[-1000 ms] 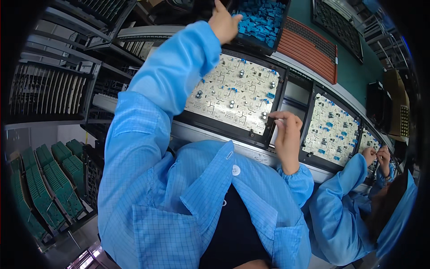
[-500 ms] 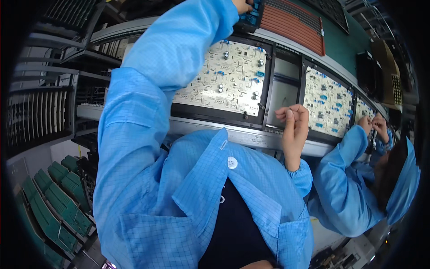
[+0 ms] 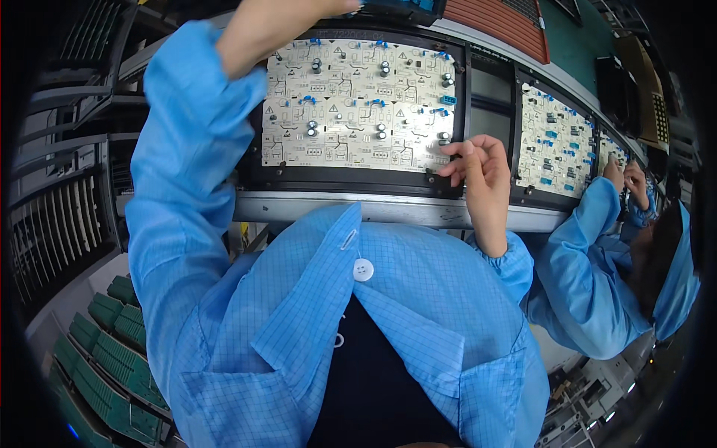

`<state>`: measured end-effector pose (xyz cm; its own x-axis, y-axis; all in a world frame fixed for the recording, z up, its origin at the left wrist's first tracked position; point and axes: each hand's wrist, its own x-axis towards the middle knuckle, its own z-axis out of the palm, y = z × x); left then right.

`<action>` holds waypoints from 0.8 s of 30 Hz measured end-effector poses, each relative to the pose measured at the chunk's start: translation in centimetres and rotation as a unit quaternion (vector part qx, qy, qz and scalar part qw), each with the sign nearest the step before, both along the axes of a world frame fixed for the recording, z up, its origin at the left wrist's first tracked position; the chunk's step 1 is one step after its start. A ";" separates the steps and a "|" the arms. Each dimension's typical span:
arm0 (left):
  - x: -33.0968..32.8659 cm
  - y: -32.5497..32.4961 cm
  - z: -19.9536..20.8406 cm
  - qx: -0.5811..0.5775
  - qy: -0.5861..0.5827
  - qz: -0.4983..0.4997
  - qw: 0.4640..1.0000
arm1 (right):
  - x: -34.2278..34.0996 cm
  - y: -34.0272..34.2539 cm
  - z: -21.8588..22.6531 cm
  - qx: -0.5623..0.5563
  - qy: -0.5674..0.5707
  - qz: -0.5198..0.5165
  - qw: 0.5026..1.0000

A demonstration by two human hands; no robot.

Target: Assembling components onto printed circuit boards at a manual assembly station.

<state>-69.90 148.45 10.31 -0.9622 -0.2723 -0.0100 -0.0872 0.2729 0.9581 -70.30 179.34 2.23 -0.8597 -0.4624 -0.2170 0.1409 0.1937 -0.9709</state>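
A cream circuit board [image 3: 358, 104] lies in a black frame [image 3: 358, 179] before me, with small black cylinders and blue parts standing on it. My left hand [image 3: 280, 26] is over the board's far left corner, partly cut off by the top edge. Its fingers are held together beside a dark bin with blue parts [image 3: 403, 6]; a bit of blue shows at the fingertips, too small to name. Near the board's right front corner is my right hand [image 3: 484, 172], fingers curled and thumb against the index finger. Whatever it may hold is hidden.
To the right, a second framed board [image 3: 553, 142] sits on the same metal-edged line. A co-worker in blue [image 3: 590, 261] has both hands at a further board. Red-brown slatted trays [image 3: 493, 26] lie at the back. Racks [image 3: 60, 201] and green panels [image 3: 112, 358] stand left.
My left hand has come back from the blue-part bin, leftward over the board. The view has shifted, showing more of the board. My right hand is now closer to the board's right edge.
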 end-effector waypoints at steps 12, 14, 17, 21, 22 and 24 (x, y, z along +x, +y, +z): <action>7.9 -9.7 -11.7 0.142 -0.014 0.057 0.988 | 0.8 -7.0 -0.6 0.132 -0.082 -0.093 0.983; 8.6 -10.4 -12.8 0.155 -0.011 0.067 0.986 | 0.8 -7.3 -0.8 0.162 -0.074 -0.106 0.978; 9.2 -10.7 -13.2 0.172 -0.002 0.070 0.983 | 0.9 -7.7 -1.0 0.155 -0.078 -0.116 0.978; 7.6 -8.8 -14.9 0.399 0.206 -0.053 0.892 | 1.1 -8.4 -0.7 0.173 -0.073 -0.126 0.974; 6.9 -8.0 -15.4 0.576 0.375 -0.173 0.706 | 1.1 -8.4 -0.8 0.176 -0.075 -0.121 0.974; 8.2 -7.2 -11.1 0.412 0.201 -0.019 0.889 | 1.0 -8.0 -1.0 0.178 -0.073 -0.138 0.971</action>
